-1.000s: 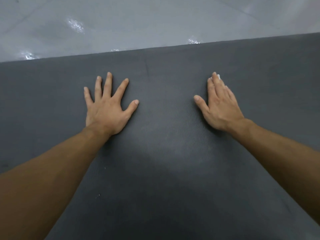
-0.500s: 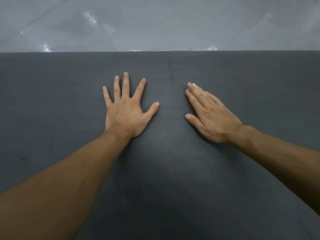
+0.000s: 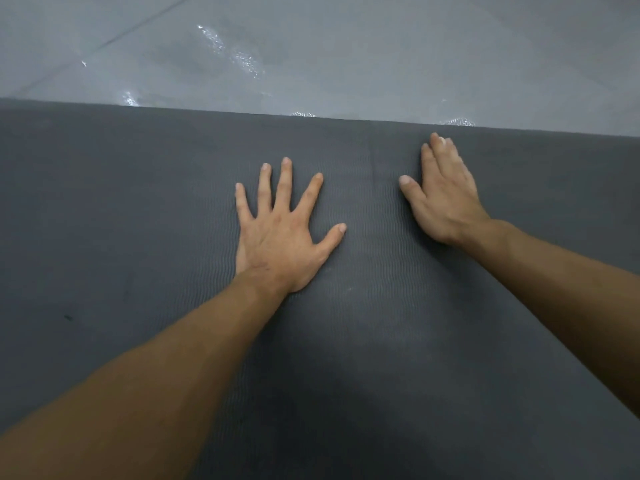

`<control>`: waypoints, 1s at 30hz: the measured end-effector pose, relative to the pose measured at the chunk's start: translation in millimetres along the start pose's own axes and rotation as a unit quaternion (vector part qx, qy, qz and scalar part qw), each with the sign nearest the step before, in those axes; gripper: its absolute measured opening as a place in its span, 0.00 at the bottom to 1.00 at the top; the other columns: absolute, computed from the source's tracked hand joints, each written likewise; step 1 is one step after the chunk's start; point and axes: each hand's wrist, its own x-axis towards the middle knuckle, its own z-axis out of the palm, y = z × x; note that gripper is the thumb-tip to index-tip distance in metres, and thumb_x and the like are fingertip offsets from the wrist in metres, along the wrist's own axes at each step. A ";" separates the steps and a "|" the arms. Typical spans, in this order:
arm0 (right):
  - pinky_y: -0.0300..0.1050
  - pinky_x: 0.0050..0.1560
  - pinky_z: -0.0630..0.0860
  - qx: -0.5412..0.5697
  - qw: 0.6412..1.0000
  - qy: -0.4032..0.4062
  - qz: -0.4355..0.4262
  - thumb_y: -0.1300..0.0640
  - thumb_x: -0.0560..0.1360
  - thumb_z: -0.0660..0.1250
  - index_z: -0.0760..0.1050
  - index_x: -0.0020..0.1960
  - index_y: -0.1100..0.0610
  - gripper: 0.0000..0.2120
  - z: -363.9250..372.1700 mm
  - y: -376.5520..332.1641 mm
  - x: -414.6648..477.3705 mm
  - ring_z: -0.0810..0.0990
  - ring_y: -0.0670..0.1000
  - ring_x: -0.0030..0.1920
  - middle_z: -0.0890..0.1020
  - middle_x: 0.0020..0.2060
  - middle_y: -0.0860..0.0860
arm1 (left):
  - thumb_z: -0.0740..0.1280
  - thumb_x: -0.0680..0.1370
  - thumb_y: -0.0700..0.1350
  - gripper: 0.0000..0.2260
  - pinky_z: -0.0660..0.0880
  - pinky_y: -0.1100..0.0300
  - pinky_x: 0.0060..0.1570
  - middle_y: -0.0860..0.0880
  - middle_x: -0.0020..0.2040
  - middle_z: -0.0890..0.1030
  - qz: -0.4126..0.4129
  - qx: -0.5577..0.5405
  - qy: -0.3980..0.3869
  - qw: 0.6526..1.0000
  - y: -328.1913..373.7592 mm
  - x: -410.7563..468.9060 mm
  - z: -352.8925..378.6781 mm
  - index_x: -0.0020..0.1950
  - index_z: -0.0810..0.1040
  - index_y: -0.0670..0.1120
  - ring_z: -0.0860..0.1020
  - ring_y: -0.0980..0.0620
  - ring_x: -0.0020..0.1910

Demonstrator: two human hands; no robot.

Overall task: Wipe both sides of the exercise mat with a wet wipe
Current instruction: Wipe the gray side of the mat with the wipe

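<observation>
Wiping the upper side looks underway: the head view shows the right hand [image 3: 446,199], fingers straight together, pressing a barely visible wet wipe [image 3: 445,142] near the exercise mat [image 3: 138,202] far edge; the left hand [image 3: 277,237] lies splayed, holding nothing. Next needs even sweeps.

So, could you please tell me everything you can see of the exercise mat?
The exercise mat is dark grey and foam-like, with a fine wavy ribbed texture and faint scuffs. It lies flat on the grey floor, filling most of the view; its far edge runs across the upper part. The left hand presses flat on it with fingers spread; the right hand lies flat near the far edge, with a sliver of white, likely the wet wipe, under its fingers.
</observation>
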 end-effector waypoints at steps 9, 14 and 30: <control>0.50 0.83 0.44 -0.062 0.984 -0.014 -0.167 0.33 0.80 0.38 0.52 0.84 0.60 0.42 -0.8 -49.4 32.0 0.46 0.53 0.84 0.49 0.85 0.54 | 0.41 0.78 0.75 0.37 0.42 0.32 0.78 0.46 0.85 0.42 -0.002 0.005 0.006 1.000 1.0 0.1 0.5 0.84 0.44 0.60 0.40 0.41 0.83; 0.52 0.83 0.47 -0.074 0.993 0.021 -0.087 0.33 0.81 0.41 0.55 0.83 0.62 0.41 -11.1 4.7 39.2 0.50 0.55 0.84 0.52 0.84 0.58 | 0.42 0.78 0.75 0.37 0.41 0.33 0.78 0.47 0.85 0.41 0.000 0.000 0.002 1.000 -0.7 0.5 -0.7 0.84 0.44 0.60 0.39 0.42 0.83; 0.53 0.81 0.41 -0.026 0.996 -0.013 -0.080 0.27 0.79 0.39 0.48 0.85 0.49 0.41 0.7 -15.8 27.0 0.41 0.54 0.84 0.44 0.85 0.55 | 0.40 0.78 0.74 0.36 0.42 0.33 0.78 0.47 0.85 0.42 -0.006 0.015 -0.002 1.000 1.5 1.1 -1.7 0.84 0.44 0.61 0.40 0.42 0.83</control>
